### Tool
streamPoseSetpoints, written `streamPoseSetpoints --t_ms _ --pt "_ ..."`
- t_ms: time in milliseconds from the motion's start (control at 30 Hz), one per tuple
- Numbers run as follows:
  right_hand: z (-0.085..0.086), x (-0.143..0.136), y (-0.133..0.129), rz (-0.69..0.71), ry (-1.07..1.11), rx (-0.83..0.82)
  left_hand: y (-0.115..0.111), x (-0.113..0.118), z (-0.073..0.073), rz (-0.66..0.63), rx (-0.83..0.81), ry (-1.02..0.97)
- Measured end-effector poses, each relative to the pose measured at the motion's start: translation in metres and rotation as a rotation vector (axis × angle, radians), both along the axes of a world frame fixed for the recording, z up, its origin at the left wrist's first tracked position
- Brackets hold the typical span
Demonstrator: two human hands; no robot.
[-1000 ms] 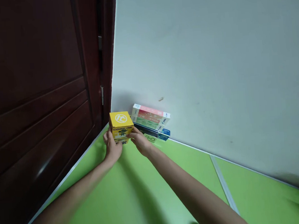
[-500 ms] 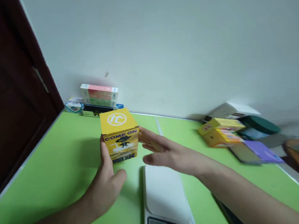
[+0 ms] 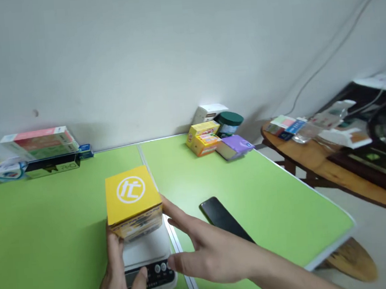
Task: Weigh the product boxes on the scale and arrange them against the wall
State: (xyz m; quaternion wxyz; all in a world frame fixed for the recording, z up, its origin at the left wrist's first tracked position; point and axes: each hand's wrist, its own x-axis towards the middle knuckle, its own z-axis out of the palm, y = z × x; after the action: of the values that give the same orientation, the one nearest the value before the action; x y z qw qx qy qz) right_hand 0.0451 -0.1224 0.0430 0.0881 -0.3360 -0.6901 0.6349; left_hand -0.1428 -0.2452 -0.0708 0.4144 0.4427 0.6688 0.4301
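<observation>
Between my two hands is a yellow cardboard box (image 3: 132, 202) with a white round logo on its top and printing on its near side. My left hand (image 3: 118, 273) grips its left side, the thumb lying over the display end of a white kitchen scale (image 3: 146, 248). Against the box's right side press the fingers of my right hand (image 3: 206, 250), whose thumb is close to the scale's buttons. The box is over the scale's platform and covers its far part; whether it touches the platform I cannot tell.
On the green table (image 3: 61, 217), a black phone (image 3: 223, 217) lies right of my hands. Stacked cartons (image 3: 42, 145) stand at the back left. Yellow boxes (image 3: 204, 139), a green-lidded jar (image 3: 229, 121) and a purple box (image 3: 235, 145) are at the back. A cluttered wooden table (image 3: 315, 166) stands to the right.
Both hands have brought the yellow box from beyond the scale to above its platform. My view has turned right, showing the whole phone and more of the wooden table.
</observation>
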Motion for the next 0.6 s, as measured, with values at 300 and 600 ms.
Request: streamPoseSetpoints --t_ms 300,600 --pt "-0.039 0.032 0.028 -0.242 0.35 -0.078 0.046 -0.054 0.053 -0.051 0.019 0.32" --pt "-0.053 0.014 0.015 -0.162 0.425 -0.007 0.089 -0.068 0.061 -0.285 -0.083 0.438"
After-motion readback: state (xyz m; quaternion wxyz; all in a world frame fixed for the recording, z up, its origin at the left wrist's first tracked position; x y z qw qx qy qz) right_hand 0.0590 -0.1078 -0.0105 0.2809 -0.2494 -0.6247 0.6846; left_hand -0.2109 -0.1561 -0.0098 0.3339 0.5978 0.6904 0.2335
